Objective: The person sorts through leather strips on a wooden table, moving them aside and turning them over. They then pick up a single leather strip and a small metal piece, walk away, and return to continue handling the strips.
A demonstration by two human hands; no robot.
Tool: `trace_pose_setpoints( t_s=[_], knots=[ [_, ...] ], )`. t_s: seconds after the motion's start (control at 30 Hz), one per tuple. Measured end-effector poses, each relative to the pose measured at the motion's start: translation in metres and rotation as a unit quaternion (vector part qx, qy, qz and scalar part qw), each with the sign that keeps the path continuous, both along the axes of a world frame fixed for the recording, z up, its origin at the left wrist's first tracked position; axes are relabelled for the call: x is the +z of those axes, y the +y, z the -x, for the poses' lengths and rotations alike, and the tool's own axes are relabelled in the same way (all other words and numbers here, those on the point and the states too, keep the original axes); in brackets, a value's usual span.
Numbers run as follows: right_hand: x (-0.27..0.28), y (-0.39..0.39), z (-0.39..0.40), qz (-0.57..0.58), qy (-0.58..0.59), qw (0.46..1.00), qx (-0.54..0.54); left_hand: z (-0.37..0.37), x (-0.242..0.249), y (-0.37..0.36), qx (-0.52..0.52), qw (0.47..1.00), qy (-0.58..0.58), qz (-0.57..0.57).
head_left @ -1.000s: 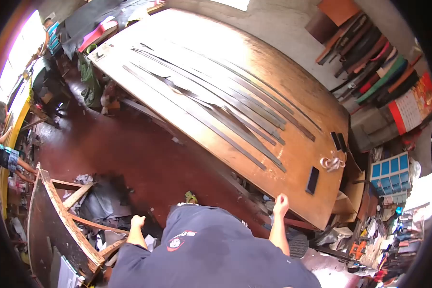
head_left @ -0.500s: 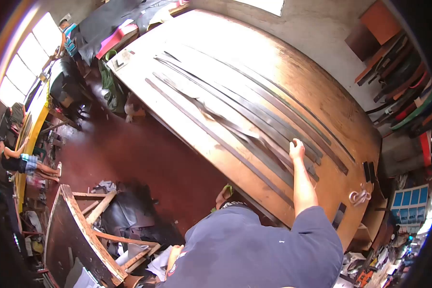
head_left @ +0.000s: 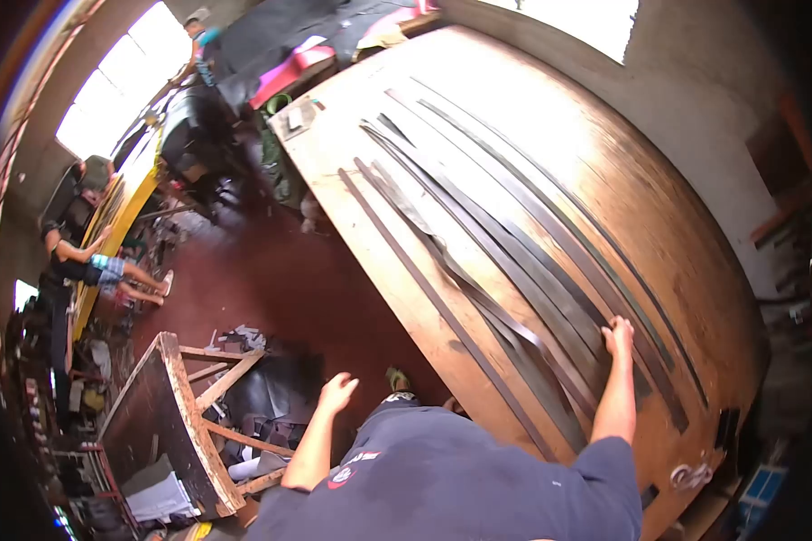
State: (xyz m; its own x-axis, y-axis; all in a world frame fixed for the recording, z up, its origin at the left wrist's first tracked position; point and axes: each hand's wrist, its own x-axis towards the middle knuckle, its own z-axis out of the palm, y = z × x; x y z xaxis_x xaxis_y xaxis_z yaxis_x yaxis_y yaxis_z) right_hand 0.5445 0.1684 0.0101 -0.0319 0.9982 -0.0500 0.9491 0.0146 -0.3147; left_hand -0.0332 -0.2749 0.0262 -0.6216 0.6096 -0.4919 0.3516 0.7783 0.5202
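My right hand (head_left: 618,335) is over the table, its fingers closed on a dark leather strip (head_left: 564,300) among several long strips. These lie roughly side by side, running from the far end towards me. To their left, a twisted strip (head_left: 484,302) curls over others, and a narrow brown strip (head_left: 433,297) lies nearest the table's left edge. Another long strip (head_left: 568,244) rests to the right of the hand. My left hand (head_left: 338,394) is held above the floor left of my body, fingers loosely apart, touching nothing.
The large wooden table (head_left: 686,261) slopes across the view. A wooden frame (head_left: 185,424) stands at lower left beside dark material (head_left: 271,388). A coil (head_left: 691,475) lies at the table's near right corner. One person (head_left: 86,261) is at a yellow-edged table (head_left: 122,230); another person (head_left: 200,54) is farther back.
My view has shifted, so the table sits farther right and lower. My left hand has come up into view from beside my body. My right hand remains at the strips.
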Motion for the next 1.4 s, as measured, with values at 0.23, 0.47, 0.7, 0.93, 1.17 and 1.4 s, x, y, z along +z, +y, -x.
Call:
trace_pose_setpoints(
  t_s=[0.23, 0.47, 0.7, 0.93, 1.17, 1.4],
  knots=[
    [0.198, -0.061, 0.103, -0.036, 0.24, 0.967, 0.08, -0.063, 0.031, 0.261, -0.206, 0.906, -0.353, -0.113],
    [0.314, -0.139, 0.206, -0.152, 0.231, 0.954, 0.117, -0.103, 0.108, 0.44, 0.041, 0.622, -0.763, -0.174],
    [0.32, -0.149, 0.269, -0.154, 0.097, 0.983, -0.007, 0.055, 0.109, 0.603, 0.173, 0.568, -0.716, -0.367],
    [0.289, -0.171, 0.267, -0.116, 0.0, 0.986, -0.122, 0.236, 0.057, 0.741, 0.239, 0.621, -0.592, -0.455],
    [0.221, -0.198, 0.239, -0.048, 0.018, 0.979, -0.2, 0.339, 0.071, 0.76, 0.163, 0.695, -0.504, -0.486],
    [0.156, -0.239, 0.219, 0.111, 0.075, 0.958, -0.254, 0.404, 0.099, 0.701, 0.143, 0.656, -0.461, -0.581]
  ],
)
